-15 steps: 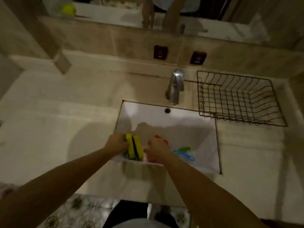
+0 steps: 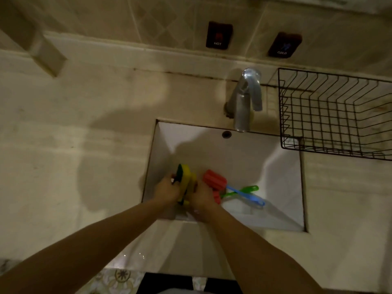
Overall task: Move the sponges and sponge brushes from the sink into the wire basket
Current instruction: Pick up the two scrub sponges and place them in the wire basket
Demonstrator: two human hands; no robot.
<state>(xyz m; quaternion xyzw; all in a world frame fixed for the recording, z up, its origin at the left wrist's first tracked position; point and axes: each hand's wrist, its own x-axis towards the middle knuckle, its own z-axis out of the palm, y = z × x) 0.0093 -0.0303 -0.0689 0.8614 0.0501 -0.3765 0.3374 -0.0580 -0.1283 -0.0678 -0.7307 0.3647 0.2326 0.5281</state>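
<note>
**Two hands pressed on a stack of sponges at the sink's near edge**

Both hands met over the near left corner of the sink [image 2: 244,158]. The left hand [image 2: 166,190] and the right hand [image 2: 202,197] were closed from either side on a small stack of yellow sponges [image 2: 186,180] with dark green scouring faces, held on edge between the palms. The stack stood up out of the grip, its upper end tilted away from the person. How many sponges made up the stack could not be told.

Just right of the right hand lay a red sponge brush head [image 2: 214,179], ridged and roughly cylindrical, resting on the white basin floor. A second red head sat partly hidden behind the right hand. From these heads a blue handle [image 2: 248,197] and a green handle [image 2: 244,190] ran out to the right, crossing one another on the basin floor.

At the far rim of the basin stood a metal faucet [image 2: 246,98], its spout reaching over the overflow hole [image 2: 226,134]. To the right of the faucet, on the beige counter [image 2: 74,134], sat the black wire basket [image 2: 331,115], well apart from the hands and with nothing visible in it. On the tiled wall behind were two dark plates marked HOT [image 2: 218,35] and COLD [image 2: 284,45].
</note>
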